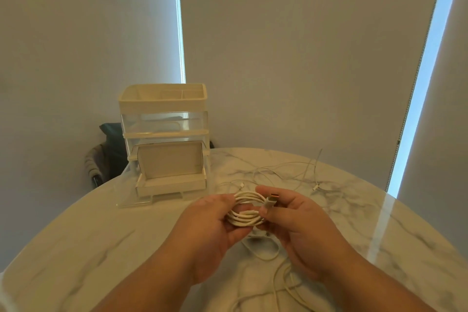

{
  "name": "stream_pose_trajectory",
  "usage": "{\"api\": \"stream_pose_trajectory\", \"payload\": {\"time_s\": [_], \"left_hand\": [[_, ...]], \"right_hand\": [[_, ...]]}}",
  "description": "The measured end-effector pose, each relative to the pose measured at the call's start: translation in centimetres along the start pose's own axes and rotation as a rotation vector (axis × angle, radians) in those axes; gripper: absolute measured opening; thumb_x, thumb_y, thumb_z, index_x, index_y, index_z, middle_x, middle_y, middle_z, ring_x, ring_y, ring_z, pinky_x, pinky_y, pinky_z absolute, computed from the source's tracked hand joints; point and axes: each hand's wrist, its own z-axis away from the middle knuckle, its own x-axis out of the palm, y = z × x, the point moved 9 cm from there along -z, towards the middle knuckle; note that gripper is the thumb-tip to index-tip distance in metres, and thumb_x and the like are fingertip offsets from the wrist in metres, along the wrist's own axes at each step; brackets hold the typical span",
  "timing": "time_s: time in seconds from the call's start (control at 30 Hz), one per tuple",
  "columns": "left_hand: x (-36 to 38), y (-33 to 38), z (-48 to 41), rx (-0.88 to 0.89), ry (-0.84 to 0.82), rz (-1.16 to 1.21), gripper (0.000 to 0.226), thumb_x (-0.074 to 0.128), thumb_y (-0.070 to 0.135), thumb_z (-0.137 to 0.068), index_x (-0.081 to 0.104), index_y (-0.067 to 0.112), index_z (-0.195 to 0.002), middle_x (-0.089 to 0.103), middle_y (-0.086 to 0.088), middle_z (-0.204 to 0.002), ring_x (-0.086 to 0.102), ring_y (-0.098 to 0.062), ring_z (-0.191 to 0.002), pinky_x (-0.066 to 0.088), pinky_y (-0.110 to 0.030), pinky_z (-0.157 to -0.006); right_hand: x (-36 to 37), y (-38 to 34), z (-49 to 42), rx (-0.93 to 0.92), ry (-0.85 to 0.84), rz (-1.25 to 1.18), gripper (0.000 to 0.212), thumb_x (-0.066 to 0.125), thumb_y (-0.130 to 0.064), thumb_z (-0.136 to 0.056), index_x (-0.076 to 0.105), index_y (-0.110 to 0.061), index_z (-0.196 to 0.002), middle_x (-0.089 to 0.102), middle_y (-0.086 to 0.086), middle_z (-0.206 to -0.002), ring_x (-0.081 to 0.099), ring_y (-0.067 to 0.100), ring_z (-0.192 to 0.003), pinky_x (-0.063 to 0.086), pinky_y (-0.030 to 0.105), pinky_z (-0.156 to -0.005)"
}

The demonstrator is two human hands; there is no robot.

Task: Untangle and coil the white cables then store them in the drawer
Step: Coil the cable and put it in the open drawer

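Observation:
A coiled white cable [245, 218] is held above the marble table [101, 248] between both hands. My left hand [210, 233] grips the coil's left side. My right hand [301, 230] pinches the cable's USB plug [271, 200] against the coil's right side. More loose white cables [286, 172] lie tangled on the table behind my hands, and another loose one [263, 253] runs under them toward me. The white and clear drawer unit [164, 144] stands at the back left, its bottom drawer [172, 185] pulled open.
A dark chair [106, 152] sits behind the table at the left of the drawer unit. Closed blinds fill the wall behind. The table's round edge curves close past the drawer unit and at the far right.

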Motion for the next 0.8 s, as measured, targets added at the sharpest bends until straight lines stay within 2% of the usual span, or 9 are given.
{"api": "stream_pose_trajectory", "payload": {"time_s": [0.07,0.13,0.23,0.3,0.4,0.47,0.6,0.7,0.8], "left_hand": [[-0.3,0.1,-0.2,0.019,0.023,-0.031,0.029,0.041,0.011,-0.103,0.063,-0.002,-0.116,0.073,-0.021,-0.104,0.071,-0.028,-0.092,0.056,-0.041,-0.087],[-0.9,0.2,-0.5,0.035,0.063,-0.040,0.028,0.042,0.012,-0.103,0.064,0.000,-0.115,0.073,-0.021,-0.105,0.071,-0.030,-0.097,0.057,-0.040,-0.087],[-1.5,0.1,-0.8,0.040,0.089,-0.019,0.027,0.043,0.010,-0.103,0.064,-0.001,-0.116,0.072,-0.023,-0.108,0.069,-0.034,-0.105,0.059,-0.039,-0.085],[-1.6,0.0,-0.8,0.033,0.096,-0.006,0.026,0.044,0.008,-0.102,0.064,-0.002,-0.116,0.070,-0.025,-0.110,0.069,-0.036,-0.104,0.060,-0.039,-0.082],[-1.5,-0.1,-0.6,0.028,0.104,-0.053,0.022,0.047,0.007,-0.101,0.066,0.007,-0.112,0.073,-0.020,-0.103,0.071,-0.032,-0.093,0.059,-0.044,-0.081],[-1.5,0.2,-0.6,0.058,0.090,-0.124,0.021,0.050,0.007,-0.099,0.067,0.012,-0.110,0.074,-0.018,-0.102,0.071,-0.030,-0.089,0.057,-0.045,-0.082],[-1.3,1.0,-0.5,0.167,0.046,-0.422,0.025,0.063,0.007,-0.091,0.067,0.022,-0.111,0.074,-0.010,-0.103,0.072,-0.024,-0.088,0.059,-0.035,-0.074],[-1.7,1.0,-0.6,0.202,0.068,-0.571,0.030,0.071,0.013,-0.083,0.068,0.026,-0.109,0.074,-0.001,-0.104,0.072,-0.019,-0.093,0.059,-0.038,-0.084],[-1.9,0.6,-0.7,0.158,0.056,-0.563,0.036,0.074,0.016,-0.076,0.068,0.023,-0.110,0.075,-0.001,-0.104,0.072,-0.020,-0.097,0.056,-0.044,-0.092]], "right_hand": [[-0.3,-0.1,0.0,-0.013,0.013,0.061,0.052,0.073,-0.007,-0.064,0.070,-0.011,-0.117,0.074,0.012,-0.111,0.070,0.026,-0.095,0.051,0.039,-0.081],[-0.3,-0.4,0.2,-0.030,-0.002,0.116,0.057,0.068,-0.007,-0.063,0.069,-0.017,-0.119,0.075,0.003,-0.110,0.070,0.016,-0.091,0.050,0.033,-0.076],[0.4,-0.7,0.7,-0.037,-0.063,0.208,0.056,0.071,0.006,-0.070,0.065,-0.018,-0.120,0.077,0.003,-0.090,0.071,0.012,-0.080,0.054,0.025,-0.072],[0.4,-0.6,0.7,-0.046,-0.053,0.286,0.053,0.071,0.014,-0.078,0.066,-0.018,-0.120,0.078,0.005,-0.091,0.072,0.014,-0.084,0.056,0.023,-0.073],[-0.3,-0.4,0.4,-0.058,0.014,0.364,0.042,0.069,0.008,-0.084,0.071,-0.019,-0.115,0.078,0.008,-0.096,0.071,0.017,-0.084,0.055,0.024,-0.072],[-0.6,-0.1,0.1,-0.042,0.047,0.364,0.039,0.070,0.007,-0.084,0.072,-0.019,-0.114,0.077,0.011,-0.096,0.072,0.027,-0.087,0.057,0.030,-0.076],[-0.6,0.4,0.1,-0.013,0.050,0.335,0.039,0.070,0.009,-0.082,0.072,-0.017,-0.112,0.078,0.009,-0.098,0.072,0.035,-0.096,0.059,0.041,-0.088],[-0.7,0.6,0.1,-0.010,0.060,0.339,0.038,0.070,0.010,-0.081,0.073,-0.015,-0.108,0.078,0.010,-0.095,0.072,0.033,-0.088,0.059,0.039,-0.084],[-0.8,0.8,0.2,0.004,0.069,0.327,0.036,0.070,0.011,-0.080,0.074,-0.014,-0.105,0.078,0.011,-0.093,0.072,0.026,-0.082,0.059,0.036,-0.081]]}}
